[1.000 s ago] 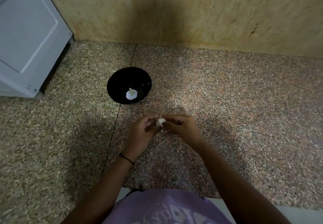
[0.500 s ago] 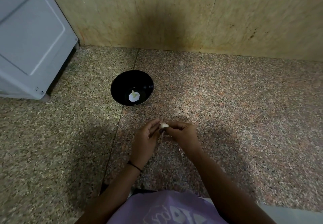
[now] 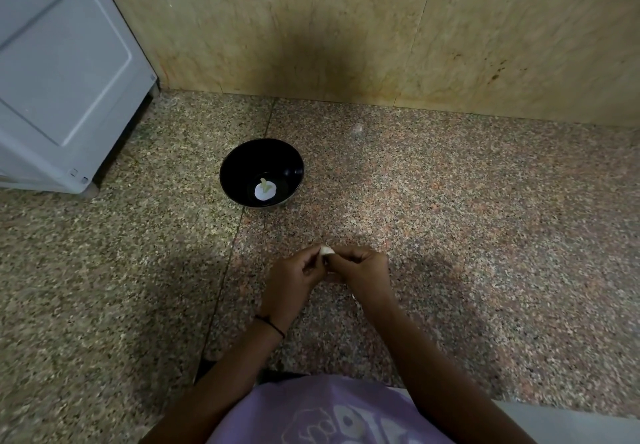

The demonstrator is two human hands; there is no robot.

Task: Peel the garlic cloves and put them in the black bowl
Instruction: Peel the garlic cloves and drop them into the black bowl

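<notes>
A black bowl [image 3: 261,172] stands on the speckled granite counter [image 3: 450,218], with one white garlic piece [image 3: 265,190] with a greenish stem lying in it. Nearer to me, my left hand [image 3: 294,282] and my right hand [image 3: 360,269] meet fingertip to fingertip. Between them they pinch a small white garlic clove [image 3: 327,251], which is mostly hidden by the fingers. The hands are below and to the right of the bowl, apart from it.
A pale grey appliance [image 3: 65,73] stands at the back left on the counter. A beige stone wall [image 3: 346,28] runs along the back. A small whitish scrap [image 3: 356,128] lies near the wall. A pale counter edge [image 3: 571,423] shows at the bottom right.
The camera has tilted, so bowl and hands sit lower in view. Both hands keep pinching the clove, and less of it shows between the fingers than before.
</notes>
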